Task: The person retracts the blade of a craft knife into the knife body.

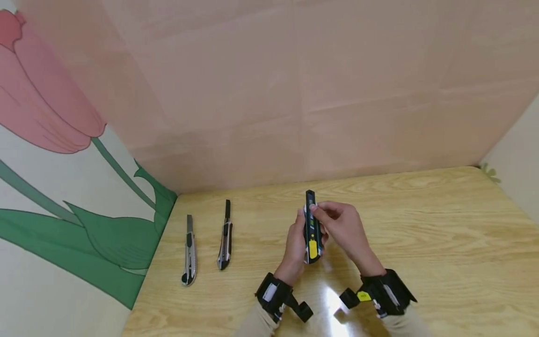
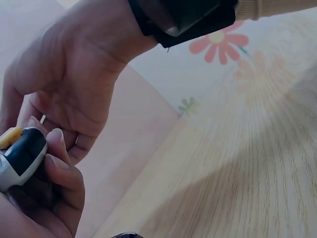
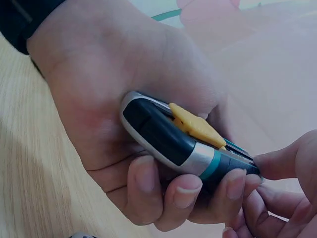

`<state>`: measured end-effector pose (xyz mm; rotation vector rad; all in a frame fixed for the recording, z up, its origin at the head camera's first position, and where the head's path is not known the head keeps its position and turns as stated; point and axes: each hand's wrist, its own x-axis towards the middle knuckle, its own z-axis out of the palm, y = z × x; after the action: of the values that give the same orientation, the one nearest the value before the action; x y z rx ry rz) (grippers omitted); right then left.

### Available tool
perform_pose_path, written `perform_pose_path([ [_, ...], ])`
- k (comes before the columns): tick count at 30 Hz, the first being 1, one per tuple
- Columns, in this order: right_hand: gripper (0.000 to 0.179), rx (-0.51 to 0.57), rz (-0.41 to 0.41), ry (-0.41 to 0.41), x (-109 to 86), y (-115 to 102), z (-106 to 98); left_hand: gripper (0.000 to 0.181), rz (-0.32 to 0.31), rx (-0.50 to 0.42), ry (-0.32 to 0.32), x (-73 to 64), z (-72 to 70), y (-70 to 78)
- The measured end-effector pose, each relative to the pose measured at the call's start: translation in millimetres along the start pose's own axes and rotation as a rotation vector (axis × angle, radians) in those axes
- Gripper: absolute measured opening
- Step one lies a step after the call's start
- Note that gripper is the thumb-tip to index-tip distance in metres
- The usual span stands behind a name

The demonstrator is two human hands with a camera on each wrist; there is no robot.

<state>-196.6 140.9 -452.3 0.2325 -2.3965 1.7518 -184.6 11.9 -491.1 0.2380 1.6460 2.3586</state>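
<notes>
A utility knife (image 1: 313,229), black with teal and silver parts and a yellow slider, is upright in the head view, over the middle of the table. My left hand (image 1: 293,241) grips its lower part; in the right wrist view the fingers curl round the body and the yellow slider (image 3: 198,128) faces up near the palm. My right hand (image 1: 347,229) pinches the upper part, thumb on the front face. In the left wrist view only the rounded butt of the knife (image 2: 27,148) shows between the fingers. No bare blade shows.
On the wooden table (image 1: 442,243) to the left lie two more utility knives: a silver-grey one (image 1: 190,260) and a darker one (image 1: 225,243), both with blades extended away from me. A pinkish covering (image 1: 294,93) rises behind the table; a tulip-painted wall (image 1: 84,187) stands at left.
</notes>
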Motion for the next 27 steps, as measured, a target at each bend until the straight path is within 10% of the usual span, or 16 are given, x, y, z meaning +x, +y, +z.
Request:
perform_pose_path([
  [10,0.039,0.113,0.073,0.068,14.2,13,-21,0.064,0.057,0.235,0.230,-0.2,-7.7,-1.2],
  [27,0.054,-0.075,0.224,-0.033,25.2,64,-43,0.067,0.115,0.171,0.281,-5.4,-35.6,24.4],
])
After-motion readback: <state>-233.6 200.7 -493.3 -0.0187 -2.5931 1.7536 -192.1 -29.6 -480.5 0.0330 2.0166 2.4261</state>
